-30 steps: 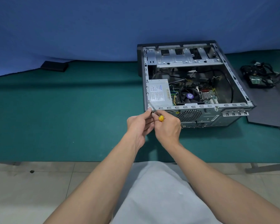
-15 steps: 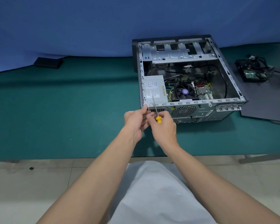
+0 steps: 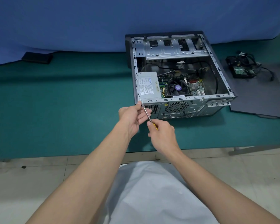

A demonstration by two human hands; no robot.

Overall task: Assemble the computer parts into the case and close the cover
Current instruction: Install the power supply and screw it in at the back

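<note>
An open computer case [image 3: 217,101] lies on its side on the green table, its rear panel facing me. Inside sit a grey power supply [image 3: 148,85], a motherboard and a black CPU fan [image 3: 176,88]. My right hand [image 3: 162,136] grips the yellow handle of a screwdriver [image 3: 147,114], whose metal shaft points up-left to a screw at the case's near left rear corner. My left hand [image 3: 132,116] pinches the shaft's tip at that corner, fingers cupped around the shaft. The dark side cover [image 3: 257,96] lies flat to the right of the case.
A small drive with tangled black cables [image 3: 244,67] rests on the side cover at the far right. A flat black object [image 3: 37,57] lies at the back left by the blue backdrop. The table's front edge runs just below my wrists, with tiled floor beneath.
The screwdriver tip has gone from pointing up over the power supply to the screw at the case's left rear corner. My right hand drew back and down; my left hand steadies the tip.
</note>
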